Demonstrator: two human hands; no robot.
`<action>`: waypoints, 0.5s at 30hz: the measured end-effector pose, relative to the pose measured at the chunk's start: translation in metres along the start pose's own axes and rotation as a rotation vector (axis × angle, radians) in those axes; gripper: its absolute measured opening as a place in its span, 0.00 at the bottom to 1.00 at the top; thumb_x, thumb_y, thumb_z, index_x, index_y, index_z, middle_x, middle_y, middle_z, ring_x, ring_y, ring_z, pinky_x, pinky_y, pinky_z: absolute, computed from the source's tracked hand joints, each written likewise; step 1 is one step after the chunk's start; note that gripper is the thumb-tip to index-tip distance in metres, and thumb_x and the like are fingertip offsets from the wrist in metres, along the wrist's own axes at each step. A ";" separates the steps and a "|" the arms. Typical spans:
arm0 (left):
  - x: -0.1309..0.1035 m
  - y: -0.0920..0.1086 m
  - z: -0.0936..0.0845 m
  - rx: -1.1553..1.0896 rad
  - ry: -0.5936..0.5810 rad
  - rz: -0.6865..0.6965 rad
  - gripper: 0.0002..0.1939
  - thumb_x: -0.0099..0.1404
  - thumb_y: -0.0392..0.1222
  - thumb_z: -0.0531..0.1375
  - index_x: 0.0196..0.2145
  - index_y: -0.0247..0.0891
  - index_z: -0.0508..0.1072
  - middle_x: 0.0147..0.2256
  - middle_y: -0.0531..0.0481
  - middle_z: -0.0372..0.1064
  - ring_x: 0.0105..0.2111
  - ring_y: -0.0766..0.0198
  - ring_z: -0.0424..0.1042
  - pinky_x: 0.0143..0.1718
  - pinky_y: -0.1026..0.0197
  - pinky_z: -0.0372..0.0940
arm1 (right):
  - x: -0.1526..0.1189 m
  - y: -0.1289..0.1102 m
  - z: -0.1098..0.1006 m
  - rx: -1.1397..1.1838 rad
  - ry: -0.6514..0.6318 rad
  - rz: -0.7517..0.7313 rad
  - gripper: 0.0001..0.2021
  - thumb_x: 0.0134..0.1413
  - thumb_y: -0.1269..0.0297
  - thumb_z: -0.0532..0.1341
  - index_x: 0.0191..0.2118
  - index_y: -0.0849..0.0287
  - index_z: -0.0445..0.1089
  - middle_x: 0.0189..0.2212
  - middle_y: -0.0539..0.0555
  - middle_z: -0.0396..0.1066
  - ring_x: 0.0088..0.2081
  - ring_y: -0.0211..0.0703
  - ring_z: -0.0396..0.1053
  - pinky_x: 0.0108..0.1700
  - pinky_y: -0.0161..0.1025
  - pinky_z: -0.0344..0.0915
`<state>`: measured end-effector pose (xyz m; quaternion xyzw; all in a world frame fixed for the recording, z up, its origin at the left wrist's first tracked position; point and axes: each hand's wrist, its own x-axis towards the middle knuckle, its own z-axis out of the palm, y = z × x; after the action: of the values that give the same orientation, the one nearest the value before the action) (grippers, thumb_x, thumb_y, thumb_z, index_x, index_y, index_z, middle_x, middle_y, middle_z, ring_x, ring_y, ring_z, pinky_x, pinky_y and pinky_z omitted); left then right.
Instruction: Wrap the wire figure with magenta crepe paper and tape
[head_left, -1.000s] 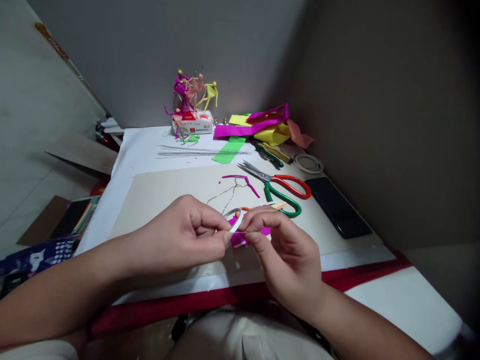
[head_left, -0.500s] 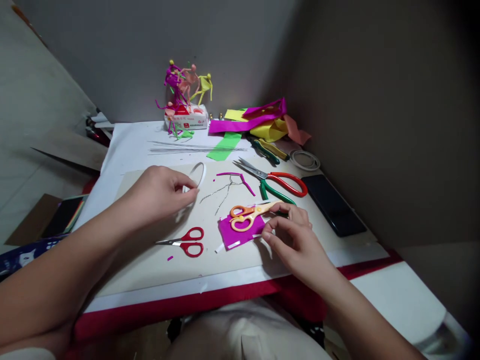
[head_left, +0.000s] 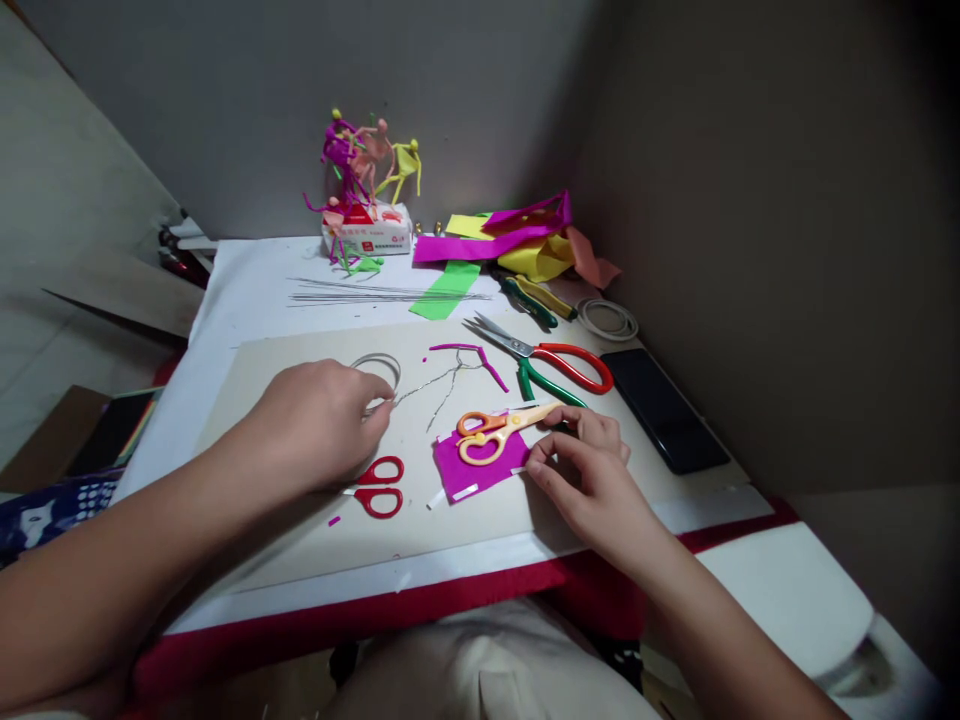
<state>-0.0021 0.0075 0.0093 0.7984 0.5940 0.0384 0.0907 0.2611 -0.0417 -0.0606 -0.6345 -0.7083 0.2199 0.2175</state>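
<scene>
My left hand has thumb and forefinger closed on the near edge of a thin white ring, like a tape roll, which lies nearly flat on the board. My right hand pinches at the end of a small white strip by the edge of a magenta paper piece. Cream and orange scissors lie on that paper, their tip by my right fingers. Red-handled scissors rest below my left hand. A twisted wire figure, partly wrapped in magenta, lies between the hands.
Large red-and-green-handled scissors and a black phone are at right. Further back are pliers, a coiled white cable, coloured paper strips, thin wires and small figures on a tissue pack.
My left hand has lowered, and the white ring has tipped from standing on edge to nearly flat. My right hand has hardly moved. The view has shifted slightly.
</scene>
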 end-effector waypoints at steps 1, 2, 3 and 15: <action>-0.004 0.006 0.001 0.077 0.022 0.018 0.17 0.62 0.42 0.51 0.39 0.40 0.79 0.22 0.47 0.72 0.24 0.59 0.68 0.26 0.59 0.52 | 0.000 0.000 0.001 -0.005 0.003 -0.002 0.06 0.54 0.63 0.58 0.28 0.54 0.70 0.50 0.53 0.59 0.52 0.55 0.52 0.49 0.54 0.50; -0.009 0.011 0.002 0.097 -0.013 0.063 0.17 0.61 0.43 0.52 0.41 0.41 0.78 0.21 0.48 0.72 0.22 0.60 0.68 0.26 0.59 0.53 | 0.000 0.001 0.001 -0.012 0.009 -0.006 0.06 0.53 0.63 0.58 0.28 0.54 0.71 0.50 0.53 0.59 0.52 0.55 0.53 0.49 0.54 0.50; -0.013 0.016 0.004 0.094 -0.024 0.135 0.18 0.61 0.44 0.52 0.43 0.42 0.77 0.21 0.49 0.72 0.23 0.59 0.68 0.26 0.59 0.53 | 0.000 0.001 0.002 -0.019 0.015 -0.010 0.06 0.53 0.63 0.58 0.28 0.54 0.71 0.50 0.53 0.59 0.52 0.55 0.53 0.49 0.54 0.50; -0.039 0.053 0.051 0.004 0.242 0.538 0.16 0.64 0.44 0.54 0.46 0.41 0.73 0.39 0.45 0.74 0.38 0.52 0.65 0.38 0.47 0.46 | -0.002 0.003 0.011 -0.110 0.136 -0.104 0.04 0.51 0.65 0.59 0.28 0.55 0.70 0.48 0.55 0.61 0.50 0.55 0.54 0.45 0.52 0.51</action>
<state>0.0447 -0.0493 -0.0284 0.9170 0.3676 0.1548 0.0042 0.2574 -0.0436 -0.0715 -0.6213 -0.7350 0.1252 0.2410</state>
